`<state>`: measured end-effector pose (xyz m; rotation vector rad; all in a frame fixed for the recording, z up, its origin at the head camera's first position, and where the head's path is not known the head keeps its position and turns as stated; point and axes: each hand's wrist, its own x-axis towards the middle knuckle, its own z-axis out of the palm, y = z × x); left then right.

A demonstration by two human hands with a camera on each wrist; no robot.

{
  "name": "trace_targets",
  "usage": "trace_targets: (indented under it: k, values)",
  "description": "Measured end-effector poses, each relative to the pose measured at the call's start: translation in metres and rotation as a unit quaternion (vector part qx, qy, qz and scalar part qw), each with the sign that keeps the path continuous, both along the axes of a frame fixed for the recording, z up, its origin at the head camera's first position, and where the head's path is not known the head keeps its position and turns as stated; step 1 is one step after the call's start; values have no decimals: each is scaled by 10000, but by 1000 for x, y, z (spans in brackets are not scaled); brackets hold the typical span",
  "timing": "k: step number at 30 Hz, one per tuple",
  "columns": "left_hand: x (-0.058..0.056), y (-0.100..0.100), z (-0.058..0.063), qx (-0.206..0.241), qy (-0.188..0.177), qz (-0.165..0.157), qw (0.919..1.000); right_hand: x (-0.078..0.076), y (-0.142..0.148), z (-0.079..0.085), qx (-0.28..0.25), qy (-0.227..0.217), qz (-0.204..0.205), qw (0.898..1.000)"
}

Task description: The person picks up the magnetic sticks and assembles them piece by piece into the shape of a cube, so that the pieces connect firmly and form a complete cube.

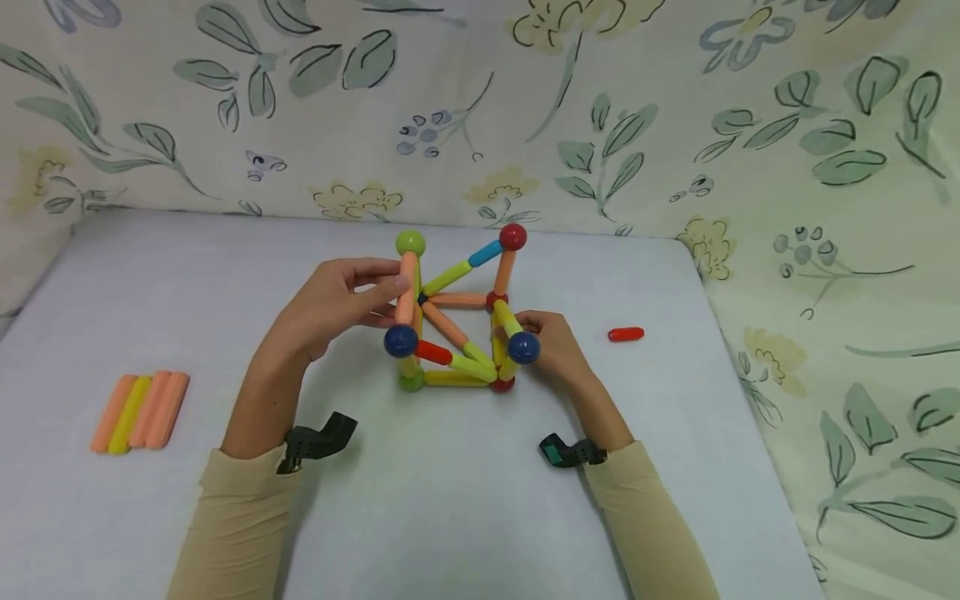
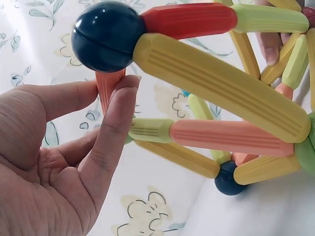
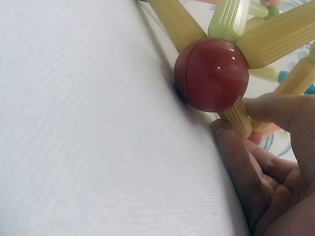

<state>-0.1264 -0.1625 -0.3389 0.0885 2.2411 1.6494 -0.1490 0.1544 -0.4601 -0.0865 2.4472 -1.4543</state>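
Note:
A frame of coloured building rods and balls stands on the table between both hands. My left hand (image 1: 330, 304) pinches an orange rod (image 1: 407, 287) on the frame's upper left side. That rod runs from a light green ball (image 1: 410, 242) to a dark blue ball (image 2: 107, 37). Low on the right side, my right hand (image 1: 553, 346) holds a yellow rod (image 3: 237, 119) between thumb and fingers, right by a red ball (image 3: 211, 74). Another blue ball (image 1: 523, 347) and a red ball (image 1: 513, 237) form upper right corners. A red rod (image 2: 189, 20) joins the left blue ball.
Several loose orange and yellow rods (image 1: 161, 408) lie side by side on the white table (image 1: 450, 508) at the left. A short red rod (image 1: 626, 334) lies to the right of my right hand. Behind the table hangs a flowered cloth (image 1: 450, 100).

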Motion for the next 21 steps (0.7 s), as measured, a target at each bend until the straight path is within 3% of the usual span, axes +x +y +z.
trace_targets:
  k: [21]
  values:
    - [-3, 2, -3, -15, -141, 237, 9996, 0, 0, 1, -79, 21, -18, 10000]
